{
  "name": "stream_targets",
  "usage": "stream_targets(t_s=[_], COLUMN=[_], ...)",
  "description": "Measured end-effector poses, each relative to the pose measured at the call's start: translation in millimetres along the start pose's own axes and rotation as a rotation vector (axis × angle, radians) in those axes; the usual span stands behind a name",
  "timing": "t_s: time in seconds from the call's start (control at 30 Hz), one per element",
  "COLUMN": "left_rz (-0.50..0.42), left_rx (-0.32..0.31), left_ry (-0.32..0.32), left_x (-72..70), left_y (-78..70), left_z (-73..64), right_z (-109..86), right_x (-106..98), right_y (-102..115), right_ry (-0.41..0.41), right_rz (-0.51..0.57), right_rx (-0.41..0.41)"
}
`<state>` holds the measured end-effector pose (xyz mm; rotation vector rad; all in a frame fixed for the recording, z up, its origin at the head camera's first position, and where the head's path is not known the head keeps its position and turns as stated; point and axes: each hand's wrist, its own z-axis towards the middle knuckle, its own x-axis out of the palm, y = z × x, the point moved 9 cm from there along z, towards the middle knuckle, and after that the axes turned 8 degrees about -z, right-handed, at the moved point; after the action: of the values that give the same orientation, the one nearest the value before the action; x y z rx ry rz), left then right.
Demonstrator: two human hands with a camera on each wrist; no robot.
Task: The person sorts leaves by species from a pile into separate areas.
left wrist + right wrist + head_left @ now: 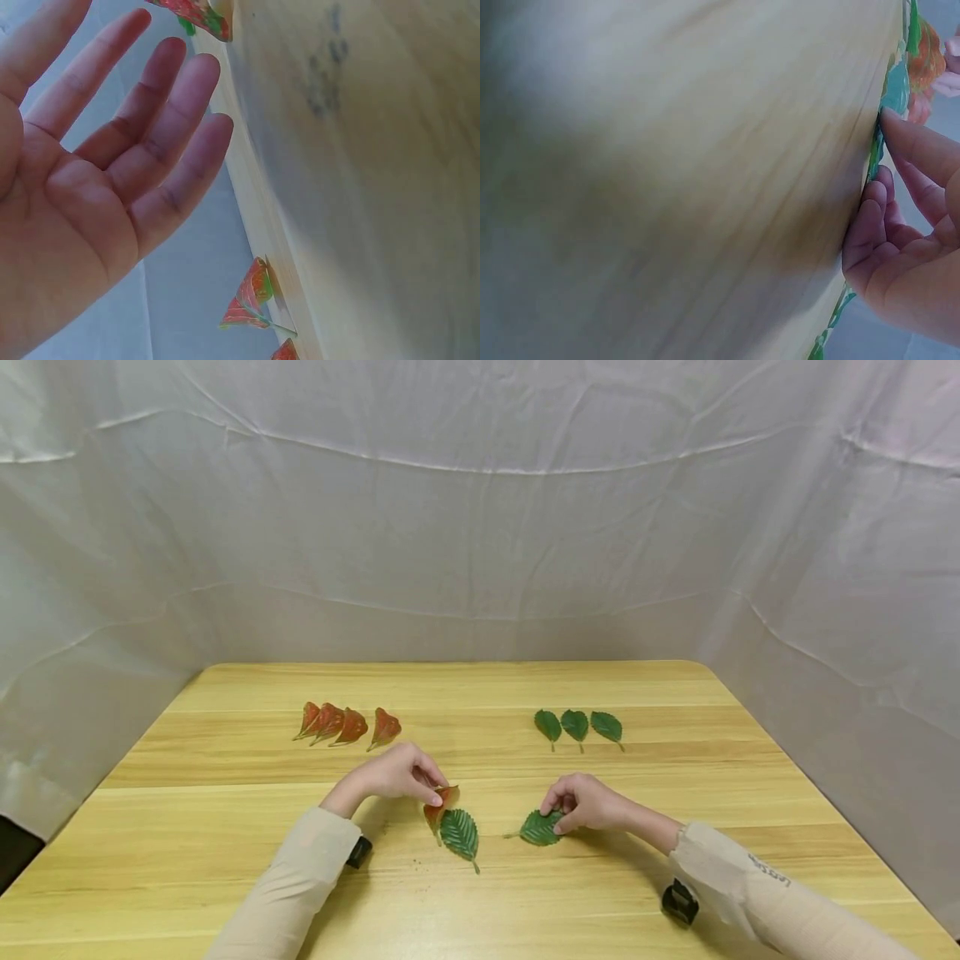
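In the head view my left hand (401,772) holds a red leaf (433,814) between thumb and index finger, near the table's middle. Its other fingers spread loosely in the left wrist view, where a tip of that red leaf (201,16) shows at the top. A green leaf (460,835) lies just below the red one, stem toward the person, overlapping it in this view. To the right, my right hand (588,802) pinches the edge of another green leaf (538,828) low at the tabletop, its stem pointing left. The right wrist view shows thumb and fingertips at that leaf (895,88).
Several red leaves (351,727) lie in a row at the back left of the wooden table (480,910), some overlapping. Three green leaves (575,724) form a row at the back right, stems toward the person. A pale cloth (480,543) hangs around the table's back and sides.
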<state>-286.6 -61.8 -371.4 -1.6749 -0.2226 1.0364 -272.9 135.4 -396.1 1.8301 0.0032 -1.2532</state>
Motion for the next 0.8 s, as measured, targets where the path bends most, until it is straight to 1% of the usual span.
stream_targets(t_s=[0.07,0.23,0.4,0.53,0.8], left_rz=[-0.006,-0.011,0.026,0.071,0.076], left_rx=[-0.002,-0.038,-0.053,-0.067,-0.103], left_ry=[0.013,0.029,0.029,0.041,0.058], left_x=[1.9,5.4,6.3,7.1,7.9], left_y=[0.1,2.2,3.0,5.5,12.3], left_z=[0.0,0.3,1.8,3.2,5.0], right_z=[-0.3,-1.1,-1.0,-0.2,8.8], right_x=[0,-1,-1,0,0], right_y=[0,2,6,9,24], right_ry=[0.006,0.028,0.043,0.034,-0.002], right_rz=[0.008,0.022,0.041,0.037,0.044], right_rx=[0.0,-0.003,-0.015,-0.026,-0.081])
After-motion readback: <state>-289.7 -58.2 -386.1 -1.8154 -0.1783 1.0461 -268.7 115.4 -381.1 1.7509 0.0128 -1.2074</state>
